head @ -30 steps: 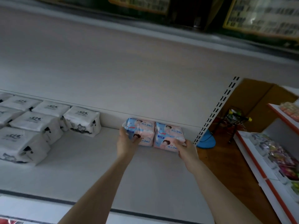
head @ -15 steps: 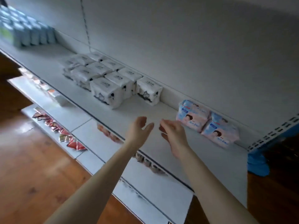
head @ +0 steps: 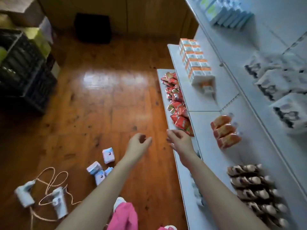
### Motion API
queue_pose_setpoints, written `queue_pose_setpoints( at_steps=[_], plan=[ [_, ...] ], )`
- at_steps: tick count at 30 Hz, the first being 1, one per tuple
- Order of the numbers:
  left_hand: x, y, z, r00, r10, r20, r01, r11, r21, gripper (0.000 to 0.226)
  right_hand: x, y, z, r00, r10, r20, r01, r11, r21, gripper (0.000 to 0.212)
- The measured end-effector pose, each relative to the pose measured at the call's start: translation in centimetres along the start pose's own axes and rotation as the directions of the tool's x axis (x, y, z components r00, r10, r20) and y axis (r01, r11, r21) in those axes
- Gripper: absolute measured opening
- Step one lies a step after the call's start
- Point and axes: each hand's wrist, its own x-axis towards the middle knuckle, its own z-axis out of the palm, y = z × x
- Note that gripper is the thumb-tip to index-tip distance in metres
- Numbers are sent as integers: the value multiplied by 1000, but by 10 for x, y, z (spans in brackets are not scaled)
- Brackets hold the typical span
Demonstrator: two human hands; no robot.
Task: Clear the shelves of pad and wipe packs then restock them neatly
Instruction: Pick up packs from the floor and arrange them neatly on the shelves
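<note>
Above the wooden floor (head: 99, 100), by the shelves' front edge, the left grip (head: 138, 143) and right grip (head: 180, 141) hold nothing, their fingers loosely curled. Small blue-white pad packs (head: 108, 155) lie scattered on the floor under the left forearm. White packs (head: 282, 90) sit on the upper shelf (head: 235, 47), and red sachets (head: 176, 103) crowd the lowest shelf (head: 183, 180). What the black crate (head: 21, 72) holds is too dark to tell.

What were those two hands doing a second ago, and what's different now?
Both hands let go of the two pink-and-blue wipe packs on the white shelf and drew back. Now the left hand and right hand hover empty, loosely curled, away from it. The white black-printed packs stayed shelved.
</note>
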Motion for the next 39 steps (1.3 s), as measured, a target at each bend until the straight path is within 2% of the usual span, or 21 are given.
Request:
queue_pose_setpoints(
  at_steps=[2, 5, 11, 14, 20, 25, 29, 33, 35, 37, 39],
  plan=[
    [11, -34, -35, 995, -80, -62, 79, 997, -21, 36, 13, 13, 43, 996, 53, 66, -50, 998, -44, 11],
    [18, -84, -72, 965, -229, -127, 223, 973, -60, 37, 25, 35, 93, 983, 126, 137, -104, 982, -156, 20],
    [22, -174, -107, 846, -480, -231, 443, 875, -196, 38, 49, 84, 163, 939, 270, 215, -177, 912, -370, 40],
    [28, -217, -111, 793, -553, -256, 507, 832, -226, 39, 71, 120, 192, 909, 338, 244, -200, 867, -456, 49],
    [66, -339, -94, 661, -686, -305, 632, 728, -266, 40, 126, 251, 252, 850, 428, 307, -125, 730, -672, 61],
    [118, -466, -53, 573, -760, -308, 714, 647, -267, 52, 186, 373, 292, 813, 477, 334, -31, 608, -793, 66],
    [168, -555, -24, 556, -756, -345, 716, 647, -262, 53, 241, 469, 322, 788, 511, 342, 17, 538, -843, 69],
    [213, -632, -4, 530, -760, -376, 728, 635, -258, 60, 287, 547, 346, 780, 531, 330, 17, 509, -860, 66],
    [232, -665, 3, 538, -755, -375, 725, 642, -251, 71, 302, 575, 358, 755, 551, 356, -10, 553, -833, 70],
    [248, -694, 10, 566, -738, -368, 707, 664, -245, 76, 317, 603, 367, 724, 563, 398, -39, 609, -792, 84],
    [259, -714, 15, 581, -731, -358, 702, 672, -234, 78, 329, 633, 369, 683, 574, 451, -45, 650, -758, 84]
  ],
)
